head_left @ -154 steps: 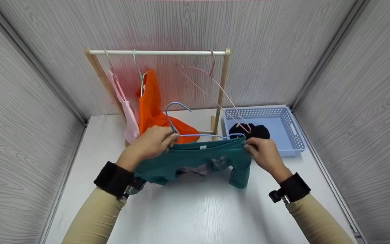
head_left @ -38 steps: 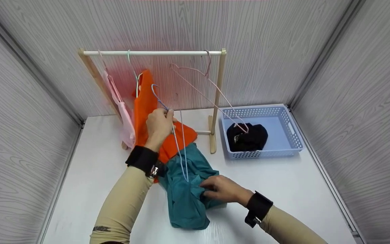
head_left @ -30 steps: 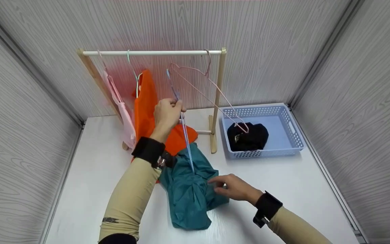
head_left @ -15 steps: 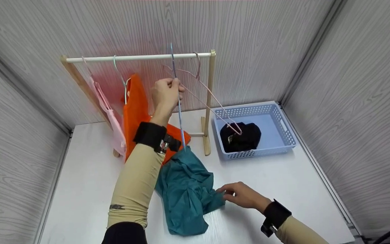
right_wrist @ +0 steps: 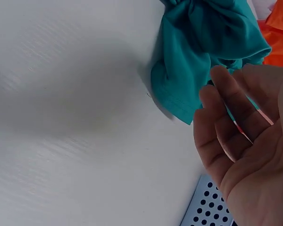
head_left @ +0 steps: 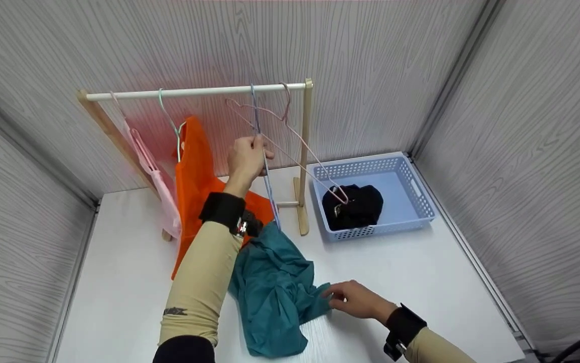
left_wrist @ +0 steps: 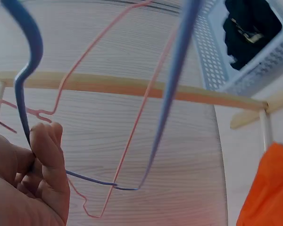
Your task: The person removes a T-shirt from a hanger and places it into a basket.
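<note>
My left hand [head_left: 247,157] pinches a blue wire hanger [head_left: 268,189] near its neck. The hanger's hook [head_left: 253,96] stands at the rail of the clothes rack, left of a pink hanger; whether it rests on the rail I cannot tell. From the hanger's lower end hangs a crumpled teal garment [head_left: 272,287], its lower part on the table. My right hand [head_left: 358,299] is beside the garment's right-hand corner, fingers loosely bent. In the right wrist view this hand [right_wrist: 245,136] overlaps the teal cloth [right_wrist: 179,66] with no cloth visibly gripped.
On the clothes rack [head_left: 194,92] hang a pink garment [head_left: 161,186], an orange garment [head_left: 194,176] and a bare pink hanger [head_left: 315,156]. The pink hanger's lower end overlaps a black garment [head_left: 355,206] in the blue basket [head_left: 400,222] at right.
My left hand has raised the blue hanger to the rail, then lowered slightly, drawing the teal garment's top up. My right hand has moved right and nearer, away from the garment's middle.
</note>
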{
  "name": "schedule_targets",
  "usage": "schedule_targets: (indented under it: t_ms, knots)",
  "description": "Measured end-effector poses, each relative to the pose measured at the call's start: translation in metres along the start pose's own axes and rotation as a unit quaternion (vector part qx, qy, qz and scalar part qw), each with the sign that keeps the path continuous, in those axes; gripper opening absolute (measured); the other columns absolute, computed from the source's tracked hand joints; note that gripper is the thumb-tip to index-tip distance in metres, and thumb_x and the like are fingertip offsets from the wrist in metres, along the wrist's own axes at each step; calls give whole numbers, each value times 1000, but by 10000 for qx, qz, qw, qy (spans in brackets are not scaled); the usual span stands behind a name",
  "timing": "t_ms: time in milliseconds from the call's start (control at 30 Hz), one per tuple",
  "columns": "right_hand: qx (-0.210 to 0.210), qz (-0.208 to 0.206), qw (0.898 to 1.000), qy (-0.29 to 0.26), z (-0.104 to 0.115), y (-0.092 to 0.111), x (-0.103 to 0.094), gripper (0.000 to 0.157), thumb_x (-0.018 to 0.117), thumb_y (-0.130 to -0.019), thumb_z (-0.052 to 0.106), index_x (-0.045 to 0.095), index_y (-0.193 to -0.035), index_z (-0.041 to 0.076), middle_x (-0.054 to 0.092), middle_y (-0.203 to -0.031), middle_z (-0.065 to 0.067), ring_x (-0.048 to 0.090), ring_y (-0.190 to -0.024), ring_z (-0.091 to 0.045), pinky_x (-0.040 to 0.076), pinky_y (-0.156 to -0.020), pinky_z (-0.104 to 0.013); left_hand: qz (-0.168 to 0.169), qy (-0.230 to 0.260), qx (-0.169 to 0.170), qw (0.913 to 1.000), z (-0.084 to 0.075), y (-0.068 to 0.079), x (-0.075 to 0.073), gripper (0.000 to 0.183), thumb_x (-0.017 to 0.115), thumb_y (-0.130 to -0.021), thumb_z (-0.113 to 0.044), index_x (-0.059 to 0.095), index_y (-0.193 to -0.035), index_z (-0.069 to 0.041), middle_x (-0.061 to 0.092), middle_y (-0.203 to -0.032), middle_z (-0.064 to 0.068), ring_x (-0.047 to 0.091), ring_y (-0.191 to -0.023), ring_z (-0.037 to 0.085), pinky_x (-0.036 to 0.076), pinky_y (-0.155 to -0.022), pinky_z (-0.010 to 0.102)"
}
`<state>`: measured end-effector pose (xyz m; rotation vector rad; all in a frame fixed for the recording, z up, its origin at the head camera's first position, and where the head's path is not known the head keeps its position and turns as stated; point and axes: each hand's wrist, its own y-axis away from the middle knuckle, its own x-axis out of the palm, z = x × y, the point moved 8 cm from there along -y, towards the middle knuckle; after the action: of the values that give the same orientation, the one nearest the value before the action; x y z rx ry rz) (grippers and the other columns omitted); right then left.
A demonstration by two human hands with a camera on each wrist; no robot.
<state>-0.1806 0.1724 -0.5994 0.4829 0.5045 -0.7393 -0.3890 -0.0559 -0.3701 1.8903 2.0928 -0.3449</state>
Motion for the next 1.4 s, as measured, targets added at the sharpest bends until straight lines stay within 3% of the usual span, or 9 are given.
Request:
schedule_targets:
  t_ms: [300, 433, 533, 633, 767, 867, 1033, 1167, 1400]
  knots:
    - [371, -27, 9941, 1014, 21, -30, 0, 28, 57, -97, 25, 65, -116, 6, 70, -96, -6, 61, -82, -13, 52, -73, -34, 369, -1966, 251, 9795, 47, 47, -14, 32, 45, -103, -26, 67, -87, -9, 68, -70, 6, 60, -50, 13, 51, -51, 23]
    - [788, -502, 9846, 1481, 29, -50, -1, 53, 59, -94, 46, 54, -130, 7, 60, -119, -17, 62, -99, -30, 53, -79, -47, 917, -2670, 183, 9592, 81, 82, -2, 35, 46, -103, -29, 64, -79, -10, 63, -63, 3, 59, -53, 15, 47, -53, 26]
    - [1075, -441, 9684, 2207, 35, -65, 14, 86, 68, -81, 62, 36, -149, 19, 35, -149, -21, 49, -125, -42, 54, -83, -53, 1371, -3078, 210, 9413, 109, 110, 13, 34, 49, -102, -30, 66, -81, -10, 61, -63, 1, 58, -56, 16, 46, -54, 28]
    - [1247, 74, 9435, 3071, 39, -78, 46, 108, 75, -66, 71, 22, -154, 37, 12, -163, -12, 32, -141, -46, 57, -79, -50, 1594, -3294, 232, 9303, 135, 135, 21, 28, 53, -100, -29, 69, -88, -9, 60, -68, 2, 58, -61, 19, 48, -57, 31]
    - [1478, 502, 9038, 3985, 35, -86, 84, 109, 79, -58, 73, 25, -149, 48, 8, -165, -5, 30, -144, -43, 58, -70, -44, 1671, -3485, 82, 9223, 161, 157, 20, 25, 57, -97, -30, 71, -96, -9, 62, -78, 4, 57, -69, 21, 47, -62, 34]
    - [1283, 333, 8938, 4284, 33, -87, 96, 100, 79, -60, 71, 36, -146, 42, 16, -163, -4, 39, -138, -44, 59, -73, -44, 1791, -3462, -199, 9207, 174, 166, 14, 27, 57, -97, -32, 71, -100, -10, 62, -75, 4, 59, -61, 19, 47, -57, 32]
    - [448, -170, 9098, 4123, 32, -79, 94, 66, 79, -72, 55, 56, -125, 24, 46, -145, -7, 56, -118, -38, 59, -75, -43, 1964, -3252, -370, 9243, 180, 172, 14, 25, 56, -98, -31, 70, -95, -10, 58, -65, 1, 57, -52, 15, 45, -51, 29]
    - [330, -77, 9387, 3431, 20, -69, 86, 46, 75, -84, 34, 53, -120, 17, 59, -120, -6, 63, -103, -29, 57, -77, -41, 2108, -3119, -320, 9259, 179, 177, 16, 24, 56, -98, -30, 69, -100, -10, 61, -67, 0, 60, -55, 17, 46, -53, 29]
    - [851, 282, 9748, 2044, -3, -46, 49, 63, 61, -91, 12, 35, -146, 30, 66, -117, -14, 64, -90, -24, 54, -82, -44, 2253, -2809, -423, 9320, 183, 181, 10, 31, 57, -98, -29, 66, -116, -4, 62, -69, 3, 65, -53, 21, 52, -46, 27]
